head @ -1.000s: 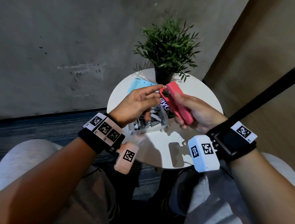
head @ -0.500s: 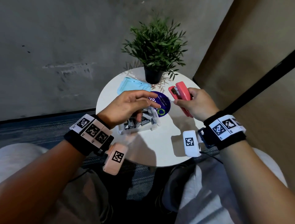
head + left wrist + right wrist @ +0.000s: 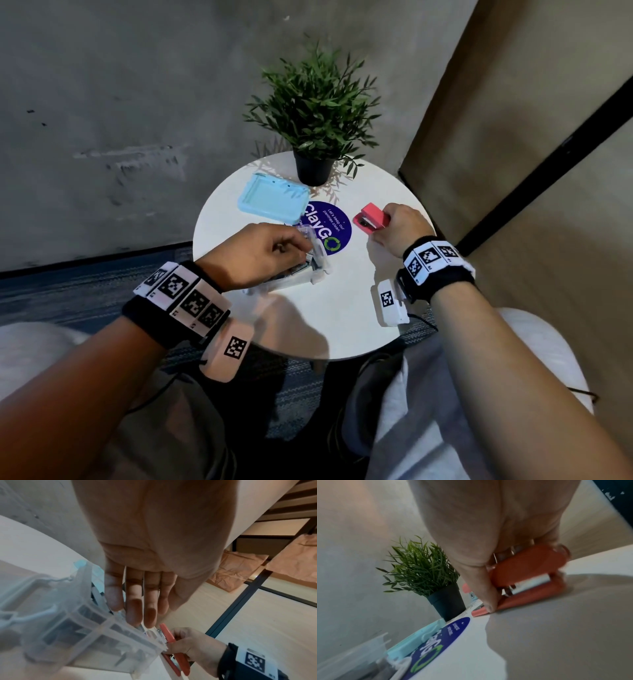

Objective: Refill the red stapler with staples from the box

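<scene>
The red stapler (image 3: 371, 219) lies on the right side of the round white table (image 3: 342, 308), and my right hand (image 3: 394, 228) grips it from above. In the right wrist view the thumb (image 3: 488, 596) presses its side and the stapler (image 3: 530, 572) rests on the tabletop. The clear plastic box (image 3: 317, 270) of staple strips stands at the table's left. My left hand (image 3: 274, 251) reaches down into it. In the left wrist view its fingers (image 3: 135, 609) hang nearly straight over the box (image 3: 77, 628), with nothing visibly pinched.
A light blue lid (image 3: 272, 200) lies behind the box, beside a round purple sticker (image 3: 334, 228). A potted plant (image 3: 315, 113) stands at the table's far edge. A grey wall is behind and a brown panel to the right. My knees are below the table.
My right hand has carried the stapler away from the left hand, to the right and down onto the table. My left hand has dropped into the staple box.
</scene>
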A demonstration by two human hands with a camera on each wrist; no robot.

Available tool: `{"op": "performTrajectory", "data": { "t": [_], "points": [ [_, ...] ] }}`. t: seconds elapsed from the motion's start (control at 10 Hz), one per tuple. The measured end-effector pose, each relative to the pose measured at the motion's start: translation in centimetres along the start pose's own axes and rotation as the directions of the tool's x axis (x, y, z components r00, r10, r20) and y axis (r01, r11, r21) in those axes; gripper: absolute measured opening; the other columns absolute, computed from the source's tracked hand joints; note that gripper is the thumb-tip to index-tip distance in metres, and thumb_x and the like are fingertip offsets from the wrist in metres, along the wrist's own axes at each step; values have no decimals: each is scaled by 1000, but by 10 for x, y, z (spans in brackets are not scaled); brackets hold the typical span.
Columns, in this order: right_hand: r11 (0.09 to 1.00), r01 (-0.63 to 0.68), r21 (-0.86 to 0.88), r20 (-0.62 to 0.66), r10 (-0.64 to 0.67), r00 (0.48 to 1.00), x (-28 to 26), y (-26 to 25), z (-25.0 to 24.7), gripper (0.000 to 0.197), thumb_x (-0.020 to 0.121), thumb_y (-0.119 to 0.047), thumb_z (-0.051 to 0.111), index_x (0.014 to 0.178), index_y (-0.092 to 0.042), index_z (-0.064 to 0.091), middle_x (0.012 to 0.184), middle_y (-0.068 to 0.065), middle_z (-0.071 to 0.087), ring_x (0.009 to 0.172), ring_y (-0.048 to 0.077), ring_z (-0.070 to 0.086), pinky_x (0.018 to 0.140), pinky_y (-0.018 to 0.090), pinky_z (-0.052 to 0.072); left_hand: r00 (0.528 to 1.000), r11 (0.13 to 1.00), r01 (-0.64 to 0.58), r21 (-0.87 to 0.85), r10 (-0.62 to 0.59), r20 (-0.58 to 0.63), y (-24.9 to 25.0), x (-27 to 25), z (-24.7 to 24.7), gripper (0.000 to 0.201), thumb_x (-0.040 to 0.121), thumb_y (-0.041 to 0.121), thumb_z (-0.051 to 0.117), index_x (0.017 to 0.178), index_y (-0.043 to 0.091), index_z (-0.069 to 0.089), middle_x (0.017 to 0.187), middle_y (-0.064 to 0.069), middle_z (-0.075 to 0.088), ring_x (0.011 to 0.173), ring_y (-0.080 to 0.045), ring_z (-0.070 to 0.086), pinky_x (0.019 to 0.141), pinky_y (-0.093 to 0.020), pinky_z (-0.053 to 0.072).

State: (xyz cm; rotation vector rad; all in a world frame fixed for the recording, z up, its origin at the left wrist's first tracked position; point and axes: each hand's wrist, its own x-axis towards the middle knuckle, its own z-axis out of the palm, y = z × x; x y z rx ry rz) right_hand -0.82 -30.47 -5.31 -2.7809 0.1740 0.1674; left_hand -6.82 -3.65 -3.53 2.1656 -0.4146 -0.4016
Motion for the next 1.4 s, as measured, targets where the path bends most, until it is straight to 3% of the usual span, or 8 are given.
{"op": "performTrajectory", "data": {
  "t": [0.2, 0.4, 0.5, 0.7, 1.0, 1.2, 1.3, 1.4],
  "points": [
    [998, -16, -63, 26, 18, 1000, 3, -1, 5, 35, 84, -28, 70, 114, -10, 62, 117, 17, 65, 110, 40, 59, 89, 42, 50, 988, 913, -143, 381, 154, 1, -5, 0, 0, 22, 85, 34, 68, 107, 28, 70, 105, 8, 62, 97, -10, 56, 91, -35, 47],
    [999, -22, -49, 39, 24, 999, 2, -3, 4, 39, 88, -33, 68, 118, -10, 60, 118, 17, 66, 109, 38, 60, 90, 41, 49, 986, 818, -70, 571, 144, -85, -20, -3, 0, 52, 81, 56, 63, 129, 35, 57, 133, 4, 49, 123, -21, 44, 104, -41, 37],
    [999, -26, -22, 56, 27, 998, -1, -8, 1, 38, 90, -35, 65, 118, -10, 59, 117, 16, 67, 108, 36, 61, 88, 38, 47, 999, 818, 3, 575, 20, -34, -28, -4, -3, 81, 77, 77, 46, 146, 35, 37, 146, 1, 42, 133, -24, 40, 109, -45, 35],
    [1000, -11, -10, 32, 11, 999, -21, -23, -8, 44, 93, -39, 59, 125, -10, 55, 129, 19, 59, 119, 40, 56, 99, 43, 46, 999, 897, 23, 442, -33, 14, -29, -9, -6, 113, 57, 95, 39, 151, 31, 35, 139, 1, 46, 127, -19, 43, 106, -33, 35],
    [990, 116, -77, 108, -107, 988, -55, -55, -20, 56, 96, -45, 50, 141, -12, 47, 142, 17, 48, 128, 41, 50, 104, 51, 46, 998, 879, 36, 476, -55, 27, -22, -12, -3, 104, 62, 93, 42, 147, 32, 41, 128, 1, 49, 118, -18, 49, 103, -30, 39],
    [987, 112, -118, 141, -95, 985, -64, -69, -34, 53, 97, -45, 46, 139, -13, 48, 141, 16, 50, 132, 36, 50, 107, 46, 43, 990, 814, -12, 581, -72, 121, -9, -15, -9, 113, 54, 100, 18, 152, 44, 16, 141, -2, 42, 126, -21, 45, 106, -26, 33],
    [978, 137, -159, 177, -109, 978, -64, -75, -38, 54, 99, -50, 41, 138, -14, 49, 139, 15, 52, 130, 32, 51, 106, 42, 42, 867, 881, -80, 466, -169, 469, 28, 5, -50, 132, 45, 104, 32, 152, 39, -10, 157, -29, 10, 144, -42, 15, 118, -43, 11],
    [983, 180, -42, 209, -168, 963, -48, -89, -49, 58, 96, -58, 39, 139, -20, 50, 137, 10, 57, 126, 31, 55, 102, 41, 44, 506, 987, -126, 97, -20, 862, 67, 18, -102, 104, 83, 66, 9, 139, -12, -30, 136, -49, -37, 125, -70, -28, 104, -70, -14]
  ]
}}
